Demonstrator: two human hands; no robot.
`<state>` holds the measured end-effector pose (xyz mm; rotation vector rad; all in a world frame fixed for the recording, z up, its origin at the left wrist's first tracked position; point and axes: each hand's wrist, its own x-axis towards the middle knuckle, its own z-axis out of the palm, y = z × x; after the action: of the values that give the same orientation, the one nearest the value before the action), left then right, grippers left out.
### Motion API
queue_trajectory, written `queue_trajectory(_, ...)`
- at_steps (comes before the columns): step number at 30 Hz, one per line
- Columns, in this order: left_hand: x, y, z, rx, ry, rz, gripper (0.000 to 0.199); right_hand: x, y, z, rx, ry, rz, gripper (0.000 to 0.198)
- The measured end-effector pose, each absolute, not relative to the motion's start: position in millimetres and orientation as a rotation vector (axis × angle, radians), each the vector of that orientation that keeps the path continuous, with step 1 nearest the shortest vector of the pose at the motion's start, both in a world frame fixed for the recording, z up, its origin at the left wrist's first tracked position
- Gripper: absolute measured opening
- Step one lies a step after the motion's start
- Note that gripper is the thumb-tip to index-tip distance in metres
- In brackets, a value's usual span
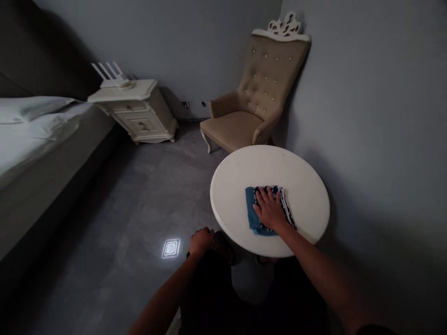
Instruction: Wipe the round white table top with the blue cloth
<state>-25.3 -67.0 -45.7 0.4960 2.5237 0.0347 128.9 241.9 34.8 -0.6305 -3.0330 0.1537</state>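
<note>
My right hand [270,211] lies flat on a folded cloth [252,218], its fingers spread and pointing away from me. Teal shows along the cloth's left side and near edge, while a dark and white pattern shows around my fingers; the palm hides part of it. The cloth rests near the middle of a round white table [237,170]. To the left of the table, my left hand [201,240] is by my knee, fingers curled in, with nothing visible in it.
Behind the table stands a tan tufted armchair [230,128]. A white nightstand [148,116] with a white router [115,80] is farther left, beside a bed [31,139]. The grey wall [377,139] runs close along the right. A bright square pattern [171,248] shows on the floor.
</note>
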Motion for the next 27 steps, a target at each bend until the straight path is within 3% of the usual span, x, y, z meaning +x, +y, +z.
queue_trajectory(6,-33,-68,-46,0.46,2.517,0.037,0.048,2,315,32,-0.693,-3.001,0.134,0.089)
queue_trajectory(15,-48,-71,-51,0.372,2.506,0.046,0.049,-136,428,31,-0.865,-2.952,0.231,0.078)
queue_trajectory(21,-49,-68,-49,0.361,2.509,0.036,0.049,-142,444,30,-0.868,-2.977,0.201,0.079)
queue_trajectory(27,-45,-61,-45,0.396,2.5,0.02,0.05,-66,416,30,-0.835,-2.959,0.171,0.079)
